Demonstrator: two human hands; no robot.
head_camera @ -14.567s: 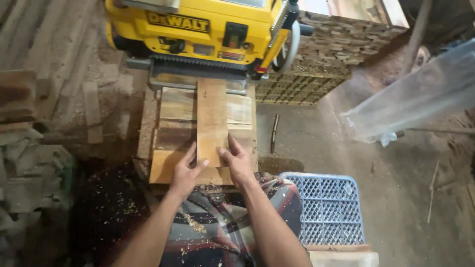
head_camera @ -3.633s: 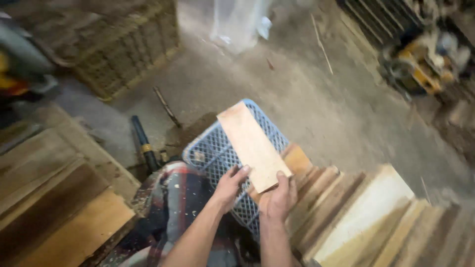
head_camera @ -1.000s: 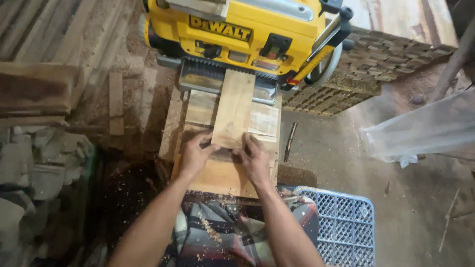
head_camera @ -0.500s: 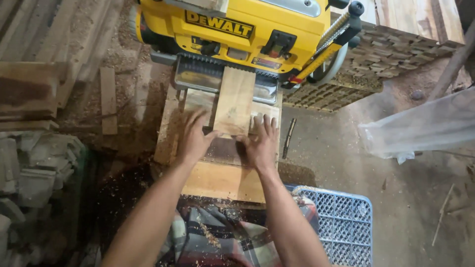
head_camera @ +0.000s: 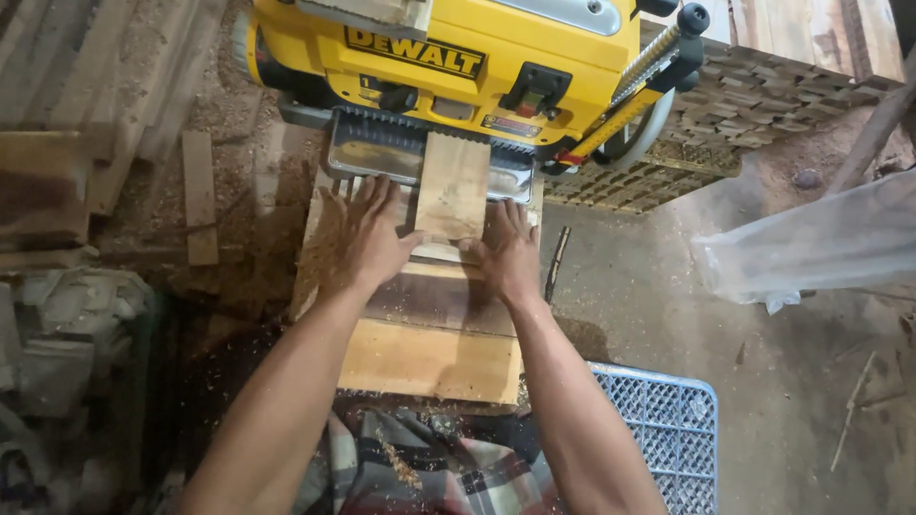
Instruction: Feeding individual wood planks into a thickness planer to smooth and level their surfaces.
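Observation:
A short pale wooden board [head_camera: 453, 187] lies on the infeed table of a yellow thickness planer [head_camera: 448, 67], its far end inside the planer's mouth. My left hand [head_camera: 367, 234] lies flat with spread fingers to the left of the board, thumb touching its near corner. My right hand [head_camera: 506, 250] lies flat at the board's near right corner, fingers pointing to the planer. Both hands rest on a stack of wider planks [head_camera: 429, 358] that serves as a bench in front of the machine.
A blue plastic crate [head_camera: 658, 429] sits at lower right. Scrap boards [head_camera: 86, 143] and sawdust cover the floor on the left. A woven wooden block stack [head_camera: 725, 105] stands behind the planer at right, next to a clear plastic bag [head_camera: 821, 243]. A chisel-like tool [head_camera: 555, 262] lies right of the planks.
The board has gone further into the planer, and both hands have followed it forward. Earlier, I took the board from a pile over the blue crate.

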